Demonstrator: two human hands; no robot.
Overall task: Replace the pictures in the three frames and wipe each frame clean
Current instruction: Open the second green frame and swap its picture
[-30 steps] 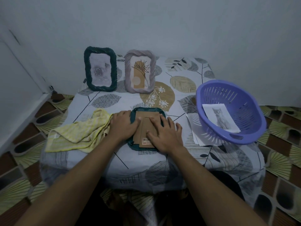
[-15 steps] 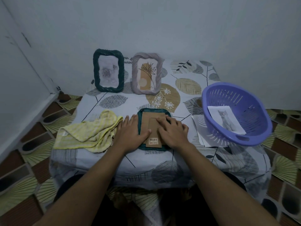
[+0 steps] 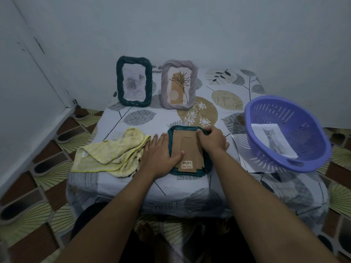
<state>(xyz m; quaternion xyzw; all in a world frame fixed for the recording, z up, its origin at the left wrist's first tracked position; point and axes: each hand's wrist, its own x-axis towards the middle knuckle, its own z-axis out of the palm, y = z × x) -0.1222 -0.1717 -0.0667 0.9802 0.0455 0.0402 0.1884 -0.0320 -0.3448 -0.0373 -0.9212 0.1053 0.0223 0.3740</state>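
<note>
My right hand (image 3: 212, 139) has left the middle of the cardboard backing (image 3: 187, 147) and now curls over the upper-right corner of the face-down teal frame (image 3: 190, 172), centre of view, near the table's front edge. My left hand (image 3: 161, 154) stays flat, fingers straight, pressing the frame's left side with the thumb on the backing. I judge the back is seated and a lift or flip comes next (the wipe is still ahead). The yellow cloth (image 3: 112, 154) lies just left. A cat picture (image 3: 273, 139) sits in the purple basket (image 3: 248, 118) at right.
</note>
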